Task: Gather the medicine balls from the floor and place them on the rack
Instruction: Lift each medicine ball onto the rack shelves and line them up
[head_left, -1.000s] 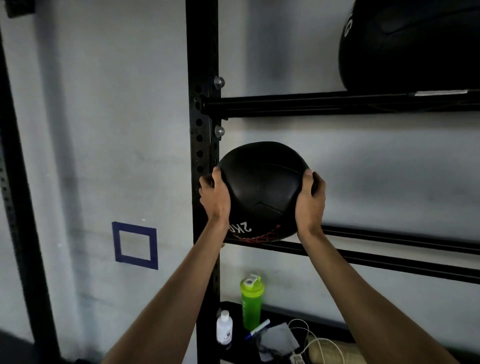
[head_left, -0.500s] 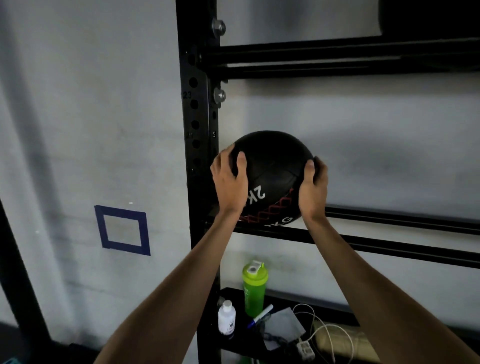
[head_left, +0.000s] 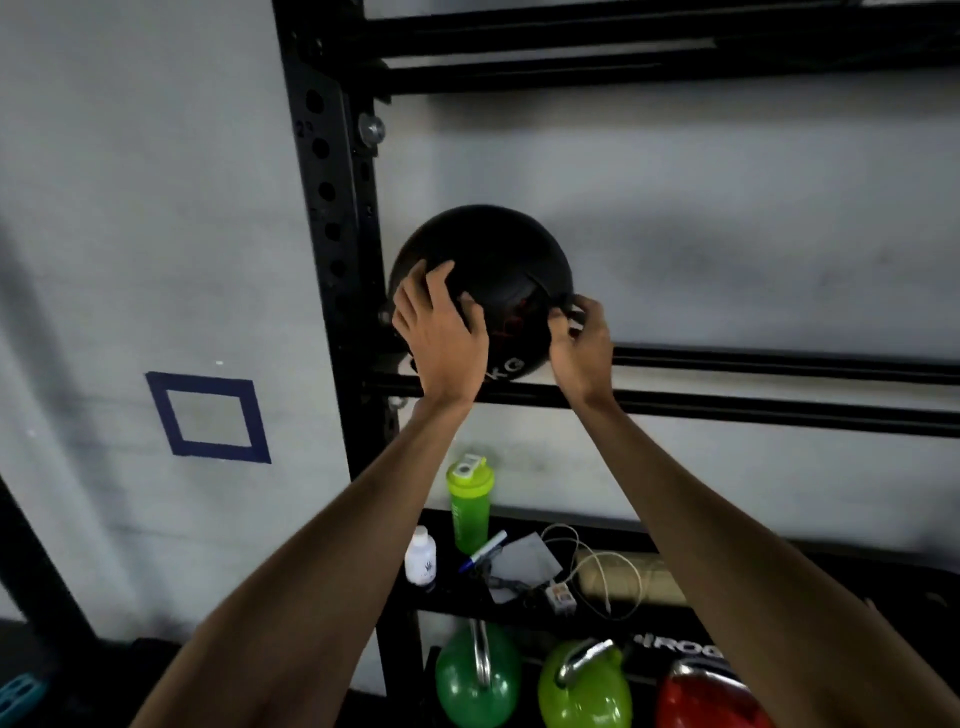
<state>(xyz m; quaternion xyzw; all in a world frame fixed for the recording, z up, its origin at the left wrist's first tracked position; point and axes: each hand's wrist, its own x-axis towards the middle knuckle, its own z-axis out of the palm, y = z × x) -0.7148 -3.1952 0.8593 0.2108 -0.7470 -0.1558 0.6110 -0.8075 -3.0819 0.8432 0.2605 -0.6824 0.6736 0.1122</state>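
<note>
The ball (head_left: 493, 270) sits on the rack's two rails (head_left: 727, 405), tucked against the upright post (head_left: 332, 218) so it cannot roll. My left hand (head_left: 441, 332) lies spread over its front; my right hand (head_left: 582, 343) touches its side, fingers loosely curled, neither clamping.

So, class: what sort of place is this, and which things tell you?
Most likely a gym: a black medicine ball marked KG on a steel rack, with kettlebells below.
</note>
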